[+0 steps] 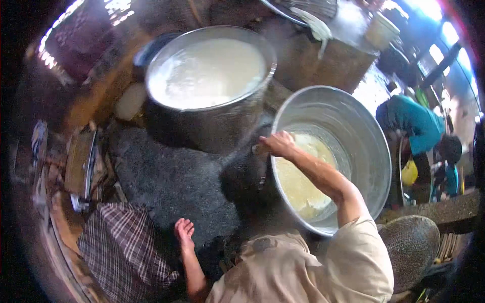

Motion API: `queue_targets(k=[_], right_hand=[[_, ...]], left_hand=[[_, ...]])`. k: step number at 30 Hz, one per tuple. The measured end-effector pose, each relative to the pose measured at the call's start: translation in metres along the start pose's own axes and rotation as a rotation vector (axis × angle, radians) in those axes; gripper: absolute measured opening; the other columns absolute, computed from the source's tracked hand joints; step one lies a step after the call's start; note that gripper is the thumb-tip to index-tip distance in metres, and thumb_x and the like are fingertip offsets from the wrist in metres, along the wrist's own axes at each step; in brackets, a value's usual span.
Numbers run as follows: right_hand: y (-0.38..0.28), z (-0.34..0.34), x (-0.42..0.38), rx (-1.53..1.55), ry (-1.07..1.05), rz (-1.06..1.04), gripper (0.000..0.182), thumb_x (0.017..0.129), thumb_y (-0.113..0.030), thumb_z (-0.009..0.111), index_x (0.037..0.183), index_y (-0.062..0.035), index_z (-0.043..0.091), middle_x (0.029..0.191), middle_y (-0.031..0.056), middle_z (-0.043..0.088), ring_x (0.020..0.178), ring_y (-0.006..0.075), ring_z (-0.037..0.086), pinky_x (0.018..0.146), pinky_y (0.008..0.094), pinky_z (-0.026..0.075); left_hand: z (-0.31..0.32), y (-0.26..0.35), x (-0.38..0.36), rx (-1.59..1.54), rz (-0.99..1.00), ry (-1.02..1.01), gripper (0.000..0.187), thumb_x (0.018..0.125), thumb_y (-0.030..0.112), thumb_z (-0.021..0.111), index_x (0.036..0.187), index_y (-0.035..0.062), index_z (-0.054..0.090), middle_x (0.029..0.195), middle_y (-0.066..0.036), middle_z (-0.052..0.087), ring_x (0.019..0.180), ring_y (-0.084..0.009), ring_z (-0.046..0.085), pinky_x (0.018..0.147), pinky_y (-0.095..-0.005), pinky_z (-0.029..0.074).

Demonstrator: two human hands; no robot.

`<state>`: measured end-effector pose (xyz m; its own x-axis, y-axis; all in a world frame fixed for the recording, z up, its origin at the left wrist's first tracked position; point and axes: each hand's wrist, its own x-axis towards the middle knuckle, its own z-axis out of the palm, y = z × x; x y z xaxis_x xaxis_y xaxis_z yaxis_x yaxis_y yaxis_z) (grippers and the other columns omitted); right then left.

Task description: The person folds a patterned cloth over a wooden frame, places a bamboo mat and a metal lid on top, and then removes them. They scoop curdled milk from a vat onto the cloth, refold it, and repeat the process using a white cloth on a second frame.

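Note:
My right hand (279, 144) reaches across a large metal pot (364, 151) to its left rim, fingers curled. A small pale piece shows at the fingertips, just outside the rim; I cannot tell what it is. Inside this pot, a shallow yellowish, foamy liquid (298, 189) covers the bottom. Low over the dark floor, to the left of my body, my left hand (185, 230) is held with its fingers loosely apart and nothing in it.
A wide pot (270, 76) of white liquid (217, 70) stands at the back on a dark base. Checked cloth (126, 242) lies at left, near stacked wood (78, 161). A woven basket (411, 250) sits at right. Beyond it, a person in teal (417, 121) bends over.

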<state>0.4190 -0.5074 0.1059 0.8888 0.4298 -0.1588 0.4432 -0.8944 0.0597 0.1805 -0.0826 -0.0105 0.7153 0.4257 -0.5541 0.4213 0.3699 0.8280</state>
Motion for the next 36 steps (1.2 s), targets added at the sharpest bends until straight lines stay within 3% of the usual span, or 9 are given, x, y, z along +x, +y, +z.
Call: queue_targets(k=[8,12,16,19,21,24,26,32,36], right_hand=[[0.122,-0.052,-0.118,0.936,0.29,0.127,0.036,0.065,-0.015,0.056,0.098,-0.0078,0.045,0.076,0.0175,0.057,0.075,0.0362,0.054,0.065,0.0437,0.043],[0.15,0.071,-0.166,0.955,0.447,0.352,0.043,0.065,-0.017,0.058,0.101,0.0002,0.043,0.085,0.0214,0.055,0.081,0.0354,0.053,0.068,0.0415,0.043],[0.126,0.182,-0.219,1.086,0.03,0.806,0.038,0.069,-0.02,0.059,0.091,0.0081,0.047,0.074,0.0246,0.055,0.072,0.0388,0.054,0.063,0.0414,0.044],[0.103,0.298,-0.245,1.314,-0.031,0.982,0.033,0.068,-0.017,0.06,0.088,0.0067,0.049,0.072,0.0236,0.057,0.068,0.0386,0.056,0.06,0.0407,0.045],[0.106,0.332,-0.248,1.472,-0.108,1.27,0.019,0.071,-0.014,0.054,0.082,0.0013,0.053,0.059,0.0088,0.056,0.039,0.0166,0.051,0.035,0.0301,0.042],[0.128,0.421,-0.237,0.841,-0.106,1.247,0.022,0.069,-0.011,0.053,0.085,0.0035,0.05,0.07,0.0199,0.059,0.063,0.0339,0.059,0.052,0.0401,0.048],[0.155,0.424,-0.214,0.898,-0.11,1.418,0.023,0.068,-0.01,0.053,0.086,0.0037,0.046,0.073,0.0262,0.057,0.071,0.0408,0.056,0.059,0.0447,0.047],[0.157,0.47,-0.156,0.791,-0.027,1.358,0.023,0.068,-0.008,0.054,0.085,0.0005,0.039,0.065,0.0231,0.055,0.063,0.0397,0.056,0.056,0.0464,0.045],[0.103,0.52,-0.141,0.824,-0.198,1.169,0.032,0.074,-0.015,0.048,0.099,0.0026,0.04,0.075,0.0229,0.055,0.07,0.0357,0.057,0.06,0.0456,0.046]], left_hand=[[0.204,0.015,-0.002,0.467,-0.025,-0.359,0.035,0.081,0.038,0.048,0.1,0.009,0.048,0.084,-0.002,0.053,0.072,-0.0121,0.052,0.062,-0.0266,0.041],[0.309,0.03,-0.012,0.567,0.125,-0.517,0.024,0.084,0.03,0.045,0.089,0.0073,0.051,0.076,0.001,0.052,0.06,-0.0076,0.048,0.051,-0.0197,0.038],[0.371,0.041,-0.01,0.719,0.317,-0.517,0.039,0.087,0.034,0.039,0.098,-0.0016,0.05,0.087,-0.007,0.053,0.082,-0.0175,0.049,0.075,-0.0286,0.038],[0.366,0.034,-0.002,1.106,0.555,-0.428,0.047,0.088,0.036,0.034,0.1,-0.0076,0.046,0.093,-0.018,0.051,0.086,-0.0271,0.047,0.082,-0.0316,0.034],[0.384,0.04,-0.023,1.044,0.474,-0.34,0.045,0.089,0.036,0.033,0.098,-0.0063,0.046,0.091,-0.016,0.051,0.083,-0.024,0.047,0.078,-0.0314,0.035],[0.378,0.045,-0.032,1.032,0.441,-0.253,0.041,0.09,0.034,0.032,0.098,-0.0037,0.046,0.09,-0.012,0.05,0.081,-0.0176,0.046,0.074,-0.0298,0.036],[0.377,0.051,-0.042,1.037,0.423,-0.226,0.04,0.09,0.033,0.031,0.1,-0.0032,0.044,0.091,-0.011,0.05,0.081,-0.0168,0.046,0.073,-0.0296,0.037],[0.346,0.067,-0.053,0.865,0.284,-0.236,0.042,0.088,0.029,0.032,0.117,-0.0003,0.037,0.111,-0.017,0.043,0.096,-0.0239,0.046,0.084,-0.0362,0.038],[0.185,0.082,-0.057,1.115,0.387,0.319,0.046,0.089,0.037,0.028,0.108,-0.003,0.043,0.103,-0.016,0.048,0.09,-0.0227,0.047,0.077,-0.0334,0.041]])
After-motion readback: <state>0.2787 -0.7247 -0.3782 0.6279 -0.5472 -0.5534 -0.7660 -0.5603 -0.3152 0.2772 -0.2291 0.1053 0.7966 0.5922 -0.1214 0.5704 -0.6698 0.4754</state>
